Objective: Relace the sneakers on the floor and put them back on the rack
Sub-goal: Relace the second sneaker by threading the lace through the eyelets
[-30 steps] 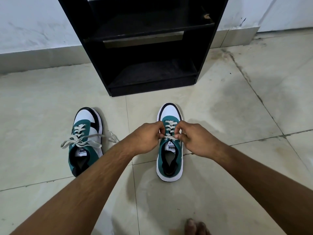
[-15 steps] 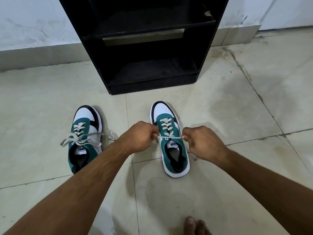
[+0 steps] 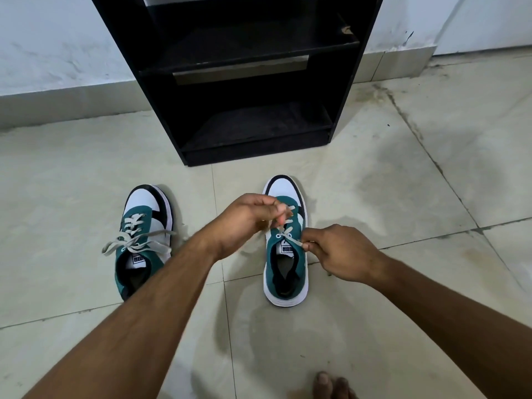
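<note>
Our left hand (image 3: 244, 218) is raised over the toe end of the right-hand sneaker (image 3: 286, 243), its fingertips pinched together on one end of the pale lace (image 3: 288, 234), though motion blur hides the exact grip. Our right hand (image 3: 342, 254) sits just beside the same shoe's outer edge, thumb and forefinger closed on the other lace end, which runs taut from the top eyelets near the tongue label. That sneaker, teal with a white toe and black trim, stands on the tiled floor (image 3: 374, 326) with its toe toward the black rack (image 3: 247, 82). We see the left-hand sneaker (image 3: 144, 240) well apart from it, also on the floor, toe toward the wall, with its lace ends (image 3: 135, 243) lying loose across the tongue and spilling over both sides. Both shelves of the rack that we can see hold no shoes. Bare toes (image 3: 331, 385) show at the bottom edge.
</note>
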